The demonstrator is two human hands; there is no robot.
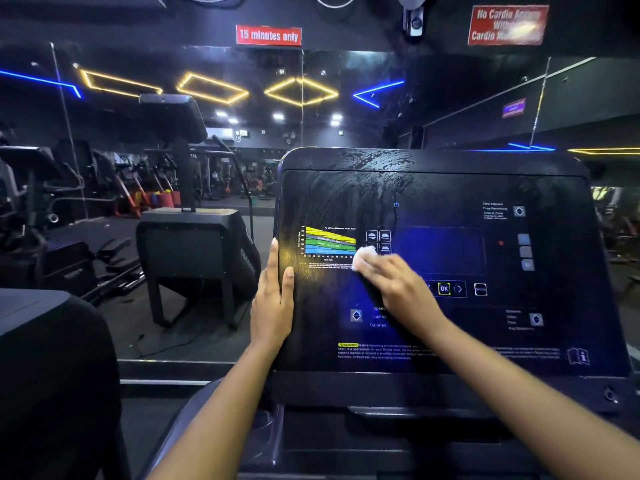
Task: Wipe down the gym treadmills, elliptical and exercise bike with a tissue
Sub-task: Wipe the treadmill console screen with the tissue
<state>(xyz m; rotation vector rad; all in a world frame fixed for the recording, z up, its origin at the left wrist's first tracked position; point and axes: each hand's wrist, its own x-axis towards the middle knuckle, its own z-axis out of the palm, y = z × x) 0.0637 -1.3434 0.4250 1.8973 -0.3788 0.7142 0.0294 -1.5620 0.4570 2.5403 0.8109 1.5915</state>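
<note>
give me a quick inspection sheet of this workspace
surface: console, dark, streaky smears across its upper part, screen unlit
job's things: white tissue bunched against the console, beside the chart
clutter: nothing seen
hands: left hand holds the console's left edge, thumb on the front; right hand presses the tissue to the panel, blurred
cables: thin dark line on the floor to the left, maybe a cord
surroundings: dim gym, another machine to the left, red sign reading "15 minutes only" overhead, yellow and blue strip lights
</note>
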